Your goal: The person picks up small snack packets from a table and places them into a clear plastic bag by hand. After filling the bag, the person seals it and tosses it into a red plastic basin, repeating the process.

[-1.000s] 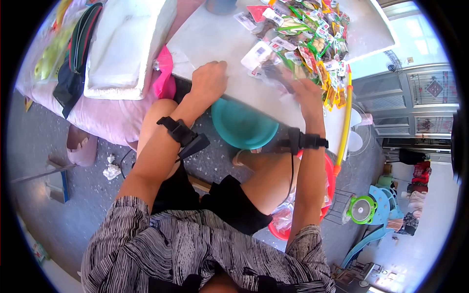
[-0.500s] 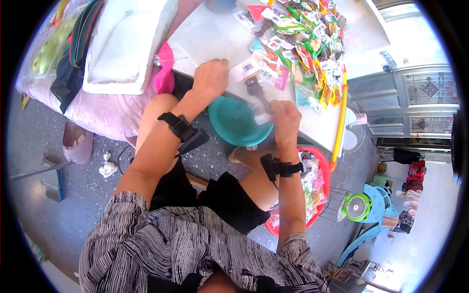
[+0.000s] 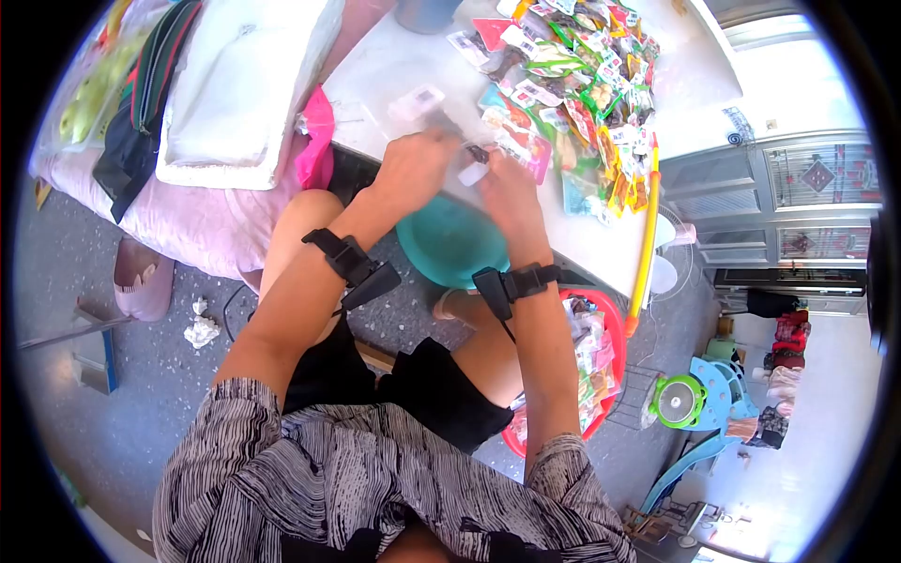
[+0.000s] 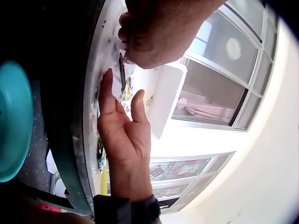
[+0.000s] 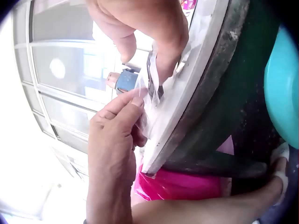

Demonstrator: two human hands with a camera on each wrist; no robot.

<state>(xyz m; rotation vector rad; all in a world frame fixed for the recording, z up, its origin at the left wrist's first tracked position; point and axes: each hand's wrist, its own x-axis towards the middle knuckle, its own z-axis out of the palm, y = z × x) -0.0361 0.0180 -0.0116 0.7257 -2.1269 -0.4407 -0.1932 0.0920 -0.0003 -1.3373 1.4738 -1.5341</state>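
A clear plastic packet with dark contents and a white label point(image 3: 477, 154) spans the gap between both hands over the table's front edge. My left hand point(image 3: 418, 172) pinches one end of it; in the right wrist view the left thumb and forefinger grip the clear film. At the other end is my right hand point(image 3: 511, 192). In the left wrist view, the right thumb and forefinger point(image 4: 107, 91) stand apart, with the end of the packet point(image 4: 122, 72) beside the forefinger. Behind the left hand, a clear packet with a white label point(image 3: 416, 101) lies on the white tabletop point(image 3: 361, 80).
Many colourful food packets point(image 3: 587, 84) are heaped at the back right, beside a yellow tube point(image 3: 644, 253). Below the edge sits a teal basin point(image 3: 450, 246). A red basin point(image 3: 615, 347) of packets is right of the legs. Left are a white foam box point(image 3: 244, 94) and pink bag point(image 3: 317, 136).
My right hand has come from the packet heap to the left, bringing the dark packet toward my left hand. The left hand has shifted slightly right and now grips the packet's other end.
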